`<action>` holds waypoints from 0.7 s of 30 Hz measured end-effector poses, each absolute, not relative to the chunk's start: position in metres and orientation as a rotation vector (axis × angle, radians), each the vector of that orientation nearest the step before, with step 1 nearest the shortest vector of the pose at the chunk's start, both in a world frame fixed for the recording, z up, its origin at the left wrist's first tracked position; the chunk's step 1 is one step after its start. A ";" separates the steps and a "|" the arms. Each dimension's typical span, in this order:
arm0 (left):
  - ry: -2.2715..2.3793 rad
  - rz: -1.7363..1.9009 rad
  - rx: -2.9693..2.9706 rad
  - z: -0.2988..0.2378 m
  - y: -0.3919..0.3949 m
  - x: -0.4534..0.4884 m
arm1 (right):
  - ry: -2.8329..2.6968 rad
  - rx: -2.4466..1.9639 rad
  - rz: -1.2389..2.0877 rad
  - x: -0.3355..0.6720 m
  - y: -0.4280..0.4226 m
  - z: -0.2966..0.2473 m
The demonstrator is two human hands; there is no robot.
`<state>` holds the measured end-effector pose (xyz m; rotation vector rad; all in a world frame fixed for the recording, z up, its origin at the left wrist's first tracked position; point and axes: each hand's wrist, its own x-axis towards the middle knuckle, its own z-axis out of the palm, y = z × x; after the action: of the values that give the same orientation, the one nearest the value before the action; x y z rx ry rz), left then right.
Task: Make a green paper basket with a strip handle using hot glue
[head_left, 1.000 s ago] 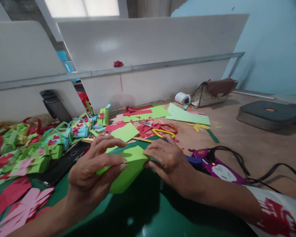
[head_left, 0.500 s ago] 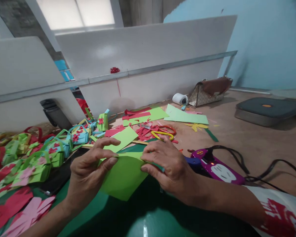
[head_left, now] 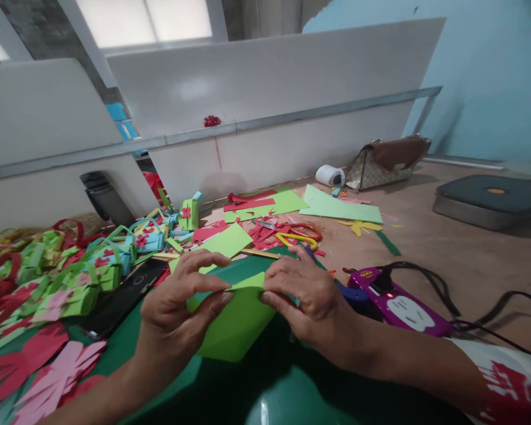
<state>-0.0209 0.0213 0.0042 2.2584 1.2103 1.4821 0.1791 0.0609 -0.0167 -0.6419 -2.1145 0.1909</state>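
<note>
Work in hand: you have a lime-green sheet of paper (head_left: 234,333) up off the glossy dark-green work surface (head_left: 223,392), in front of you and between your hands. Your left hand (head_left: 183,307) pinches the upper edge near its left end, thumb and forefinger tips closed on the paper, the other fingers raised and loosely curved. Your right hand (head_left: 307,295) pinches the same edge further right, thumb below, forefinger above, the remaining fingers curled.

Progress, judged from the paper: a narrow band along the top appears bent over between your two grips, so shaping seems begun. The broad lower panel hangs plain; no handle, flower or second panel shows on it. Whether the crease is pressed sharp cannot be told, as your fingers cover both ends.

For comparison, finished-looking pieces lie to your left: a lime-green paper bag with a pink flower (head_left: 82,295) and a light-blue paper bag with red flowers (head_left: 148,239), each with a strap handle. Beside them, red petal-shaped paper cutouts (head_left: 33,354) lie loose, attached to nothing visible. Beyond your hands, another flat light-green paper sheet (head_left: 230,239) appears unworked, near the red paper scraps (head_left: 263,237).
</note>
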 end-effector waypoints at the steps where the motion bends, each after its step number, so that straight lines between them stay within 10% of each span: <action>1: 1.210 1.470 2.276 0.005 0.021 -0.020 | -2.109 -0.630 0.182 0.179 0.061 -0.017; 21: 1.265 1.168 2.757 0.010 0.015 -0.020 | -2.199 -0.413 -0.019 0.180 0.054 -0.014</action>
<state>-0.0202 0.0150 0.0101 2.7565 1.2652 1.1683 0.1795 0.0538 -0.0140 -0.4129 -2.1993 -0.0191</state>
